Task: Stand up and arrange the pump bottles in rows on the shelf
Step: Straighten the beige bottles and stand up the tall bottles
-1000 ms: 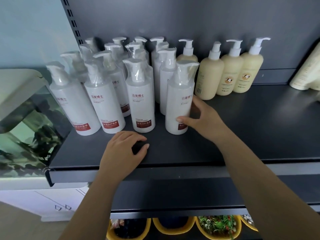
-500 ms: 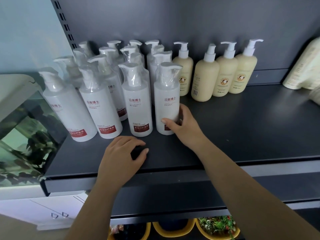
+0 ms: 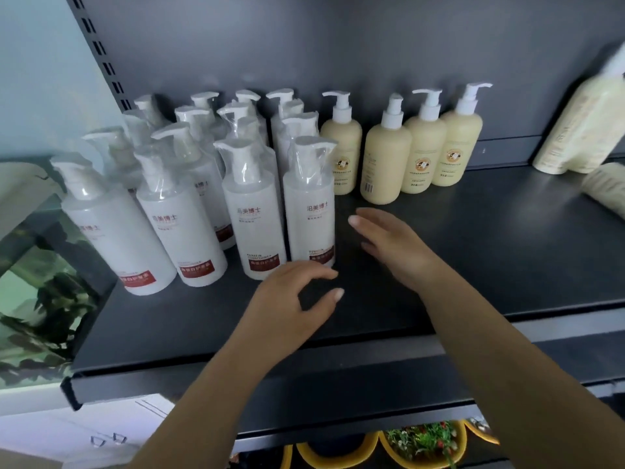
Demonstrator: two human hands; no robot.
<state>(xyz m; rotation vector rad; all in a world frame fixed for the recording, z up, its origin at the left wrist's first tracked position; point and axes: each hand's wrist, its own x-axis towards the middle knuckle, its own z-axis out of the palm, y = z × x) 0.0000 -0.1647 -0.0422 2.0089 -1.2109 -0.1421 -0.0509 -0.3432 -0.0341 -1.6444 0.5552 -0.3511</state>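
Observation:
Several white pump bottles with red labels stand upright in rows on the left of the dark shelf [image 3: 507, 252]. The rightmost front white bottle [image 3: 309, 211] stands in line with its neighbours. Several cream pump bottles [image 3: 385, 160] stand in a row along the back wall. My right hand [image 3: 389, 242] hovers open just right of that front bottle, not touching it. My left hand [image 3: 291, 299] rests on the shelf in front of the white bottles, fingers curled loosely and holding nothing.
Two more cream bottles [image 3: 581, 130] lean or lie at the far right of the shelf. A glass tank with plants [image 3: 37, 292] sits to the left. Yellow pots with plants [image 3: 422, 445] sit on the level below. Bare shelf lies right of my hands.
My right hand slid the front white bottle left into line with the row, then let go and drew back to the right. My left hand stayed on the shelf.

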